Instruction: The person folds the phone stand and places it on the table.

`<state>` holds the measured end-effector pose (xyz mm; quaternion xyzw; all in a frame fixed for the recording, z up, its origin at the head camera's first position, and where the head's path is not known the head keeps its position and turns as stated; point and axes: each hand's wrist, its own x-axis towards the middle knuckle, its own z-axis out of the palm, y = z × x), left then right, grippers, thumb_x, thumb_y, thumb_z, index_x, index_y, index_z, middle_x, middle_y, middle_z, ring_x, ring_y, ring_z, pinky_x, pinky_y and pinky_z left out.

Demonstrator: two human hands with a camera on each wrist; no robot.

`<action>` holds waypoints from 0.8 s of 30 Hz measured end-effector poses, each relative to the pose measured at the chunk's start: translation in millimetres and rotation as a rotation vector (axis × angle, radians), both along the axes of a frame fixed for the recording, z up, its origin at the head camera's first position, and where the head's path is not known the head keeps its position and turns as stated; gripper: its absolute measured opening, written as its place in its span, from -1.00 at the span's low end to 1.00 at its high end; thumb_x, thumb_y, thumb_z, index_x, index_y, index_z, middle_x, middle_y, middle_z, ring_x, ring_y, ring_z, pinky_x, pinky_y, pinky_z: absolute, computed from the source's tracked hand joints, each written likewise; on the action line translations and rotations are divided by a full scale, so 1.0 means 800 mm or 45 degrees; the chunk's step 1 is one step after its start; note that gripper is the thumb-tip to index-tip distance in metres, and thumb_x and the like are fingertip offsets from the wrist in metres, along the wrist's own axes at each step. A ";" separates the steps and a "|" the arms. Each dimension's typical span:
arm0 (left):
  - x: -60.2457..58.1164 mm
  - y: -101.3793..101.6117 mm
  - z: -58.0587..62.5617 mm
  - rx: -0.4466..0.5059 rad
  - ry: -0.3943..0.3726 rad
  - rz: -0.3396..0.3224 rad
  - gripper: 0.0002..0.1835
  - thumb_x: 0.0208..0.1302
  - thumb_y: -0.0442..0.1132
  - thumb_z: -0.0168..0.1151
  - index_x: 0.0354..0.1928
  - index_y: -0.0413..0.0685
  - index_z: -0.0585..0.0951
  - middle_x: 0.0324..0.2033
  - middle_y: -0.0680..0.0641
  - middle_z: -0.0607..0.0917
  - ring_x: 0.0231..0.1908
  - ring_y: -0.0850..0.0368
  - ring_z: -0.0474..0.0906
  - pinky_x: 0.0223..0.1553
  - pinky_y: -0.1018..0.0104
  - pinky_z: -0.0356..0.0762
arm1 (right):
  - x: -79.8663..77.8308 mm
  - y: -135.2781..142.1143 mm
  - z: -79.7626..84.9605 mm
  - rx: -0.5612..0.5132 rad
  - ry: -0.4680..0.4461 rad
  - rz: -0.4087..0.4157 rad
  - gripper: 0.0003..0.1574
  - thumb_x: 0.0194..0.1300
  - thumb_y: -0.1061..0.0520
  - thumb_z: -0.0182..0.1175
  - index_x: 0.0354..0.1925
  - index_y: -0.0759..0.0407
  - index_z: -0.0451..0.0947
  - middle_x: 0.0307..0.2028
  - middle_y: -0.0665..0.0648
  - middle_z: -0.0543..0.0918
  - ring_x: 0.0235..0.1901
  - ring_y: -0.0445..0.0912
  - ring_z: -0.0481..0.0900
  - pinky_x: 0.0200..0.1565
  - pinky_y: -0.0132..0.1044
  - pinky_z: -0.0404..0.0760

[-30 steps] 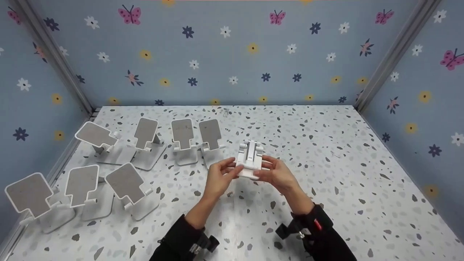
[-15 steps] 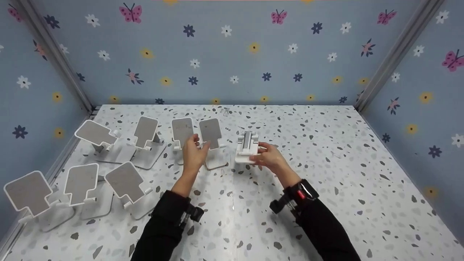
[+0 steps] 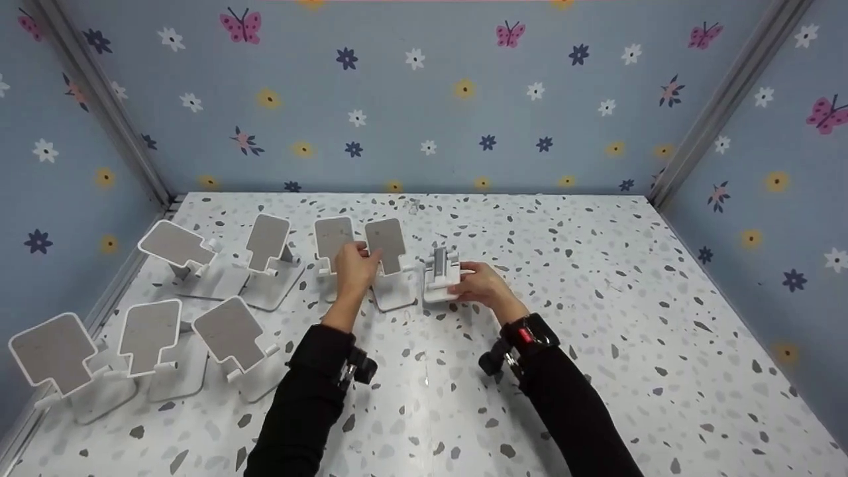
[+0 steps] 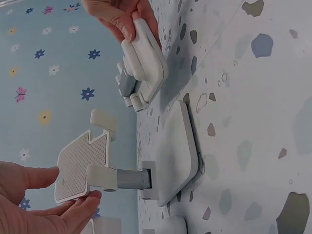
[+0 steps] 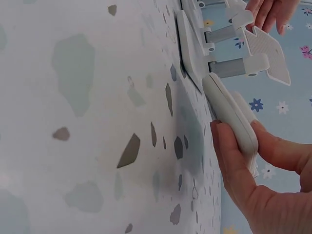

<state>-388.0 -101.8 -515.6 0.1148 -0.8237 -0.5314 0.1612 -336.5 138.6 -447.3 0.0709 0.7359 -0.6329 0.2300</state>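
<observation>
My right hand grips a folded white phone stand by its edge, thumb on one face and fingers on the other. In the right wrist view this folded stand is tilted, close over the table. Beside it, an unfolded phone stand with a grey pad stands on its base. My left hand is at that stand's upper plate. In the left wrist view the plate sits between thumb and fingers, the thumb at its edge. Another unfolded stand is partly hidden behind the left hand.
Several more unfolded phone stands fill the left side, including a back-left one and a front-left one. A speckled white table lies under everything, with a flower-patterned wall behind and at both sides.
The left hand has let go of the folded stand and moved left to the unfolded one. The right hand has carried the folded stand left, up beside the unfolded stand.
</observation>
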 end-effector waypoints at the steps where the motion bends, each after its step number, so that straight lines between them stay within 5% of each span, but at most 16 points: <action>1: -0.014 -0.002 -0.014 -0.004 -0.047 -0.003 -0.56 0.19 -0.16 0.35 0.00 -0.38 0.60 -0.22 -0.24 0.73 -0.19 -0.02 0.67 -0.14 0.24 0.63 | -0.001 0.000 -0.002 0.009 -0.009 0.000 -0.11 0.20 0.58 0.08 0.45 0.40 0.06 0.29 0.48 0.40 0.08 0.15 0.59 0.14 -0.12 0.62; 5: -0.074 -0.014 -0.095 -0.043 0.032 0.031 -0.63 0.12 -0.09 0.40 -0.18 -0.27 0.66 -0.42 -0.06 0.69 -0.39 0.13 0.60 -0.36 0.35 0.55 | -0.003 0.001 -0.010 0.046 -0.036 0.003 -0.09 0.19 0.57 0.12 0.46 0.38 0.06 0.31 0.46 0.39 -0.05 0.06 0.64 -0.09 -0.28 0.70; 7: -0.074 -0.014 -0.096 -0.049 0.044 0.029 -0.66 0.09 -0.11 0.42 -0.22 -0.24 0.66 -0.45 -0.02 0.68 -0.40 0.15 0.59 -0.33 0.34 0.57 | -0.004 0.001 -0.014 0.081 -0.040 -0.005 -0.08 0.19 0.56 0.14 0.46 0.37 0.08 0.30 0.45 0.41 -0.15 0.00 0.66 -0.18 -0.32 0.71; 9: -0.053 -0.007 -0.069 -0.060 0.036 0.049 -0.70 0.09 -0.19 0.40 -0.23 -0.28 0.65 -0.44 -0.08 0.70 -0.37 0.09 0.60 -0.30 0.29 0.58 | -0.007 0.002 -0.019 0.133 -0.030 -0.009 -0.11 0.19 0.55 0.16 0.44 0.36 0.12 0.27 0.44 0.45 -0.16 0.01 0.68 -0.14 -0.28 0.71; 12: 0.005 0.010 0.008 -0.016 -0.042 0.073 -0.74 0.11 -0.35 0.35 -0.18 -0.39 0.64 -0.33 -0.25 0.72 -0.30 -0.04 0.63 -0.21 0.20 0.61 | -0.011 0.005 -0.028 0.203 0.013 -0.001 -0.11 0.13 0.53 0.24 0.41 0.33 0.22 0.15 0.42 0.56 -0.19 0.05 0.72 -0.12 -0.23 0.72; 15: 0.059 0.025 0.079 0.110 -0.083 0.058 -0.78 0.14 -0.48 0.28 -0.16 -0.49 0.62 -0.31 -0.34 0.71 -0.38 0.00 0.64 -0.29 0.27 0.65 | -0.041 0.017 -0.067 0.262 0.102 0.011 -0.13 -0.03 0.47 0.41 0.28 0.42 0.36 -0.08 0.41 0.65 -0.32 0.06 0.75 -0.25 -0.27 0.74; 19: 0.087 0.038 0.118 0.314 -0.051 0.003 -0.83 0.14 -0.61 0.19 -0.20 -0.57 0.58 -0.43 -0.28 0.67 -0.59 0.21 0.57 -0.48 0.49 0.63 | -0.051 0.015 -0.074 0.470 0.131 -0.024 -0.23 -0.06 0.38 0.49 0.15 0.49 0.46 -0.14 0.39 0.66 -0.42 0.02 0.74 -0.29 -0.28 0.74; 21: 0.091 0.042 0.123 0.365 -0.042 -0.028 -0.83 0.14 -0.63 0.17 -0.20 -0.58 0.57 -0.43 -0.30 0.68 -0.62 0.28 0.53 -0.50 0.53 0.62 | -0.027 0.003 -0.040 0.617 0.104 -0.033 -0.32 0.04 0.35 0.44 0.15 0.43 0.48 -0.06 0.37 0.67 -0.39 -0.04 0.75 -0.21 -0.28 0.73; 24: 0.094 0.047 0.129 0.402 -0.038 -0.062 -0.81 0.14 -0.65 0.16 -0.17 -0.60 0.57 -0.37 -0.38 0.70 -0.64 0.30 0.51 -0.53 0.53 0.61 | -0.007 -0.004 -0.016 0.715 0.119 -0.021 -0.39 0.06 0.31 0.43 0.10 0.43 0.52 -0.09 0.37 0.69 -0.46 -0.12 0.71 -0.25 -0.34 0.71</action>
